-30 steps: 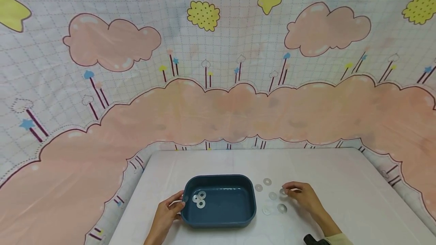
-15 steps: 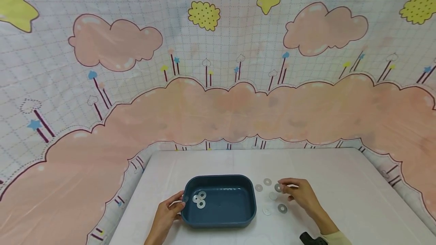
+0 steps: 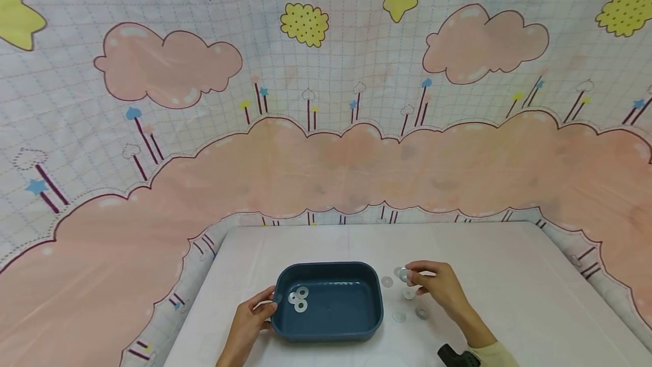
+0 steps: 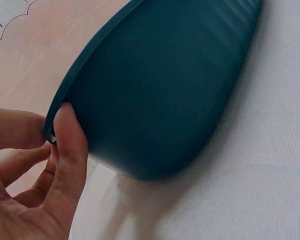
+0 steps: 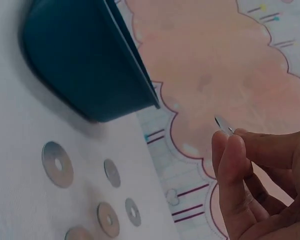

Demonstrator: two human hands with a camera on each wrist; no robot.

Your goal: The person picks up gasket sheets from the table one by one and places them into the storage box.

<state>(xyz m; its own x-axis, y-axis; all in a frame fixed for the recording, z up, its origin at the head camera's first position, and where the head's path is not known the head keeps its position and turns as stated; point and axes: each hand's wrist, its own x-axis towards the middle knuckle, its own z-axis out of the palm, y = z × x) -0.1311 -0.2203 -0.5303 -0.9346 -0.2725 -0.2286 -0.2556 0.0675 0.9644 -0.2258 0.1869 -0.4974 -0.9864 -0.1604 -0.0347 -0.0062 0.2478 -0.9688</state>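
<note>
A dark blue rectangular tray (image 3: 336, 330) stands on the white-covered table, with three metal washers (image 3: 301, 305) lying inside near its left end. My left hand (image 3: 245, 321) pinches the tray's left rim; the left wrist view shows thumb and fingers (image 4: 70, 135) on either side of that rim. Between thumb and fingertips, my right hand (image 3: 438, 287) holds one flat washer (image 5: 223, 124), raised above the table to the right of the tray. Below it several more washers (image 5: 57, 164) lie loose on the cloth, some partly hidden by the right hand in the head view.
The table (image 3: 244, 254) is covered by a white cloth. Behind it hangs a curtain (image 3: 356, 169) printed with clouds and stars. A black device (image 3: 458, 357) sits at the right wrist, by a pale yellow sleeve (image 3: 493, 354).
My right hand has picked a washer off the table, lifting it and moving left towards the tray. The left hand and the tray have stayed put.
</note>
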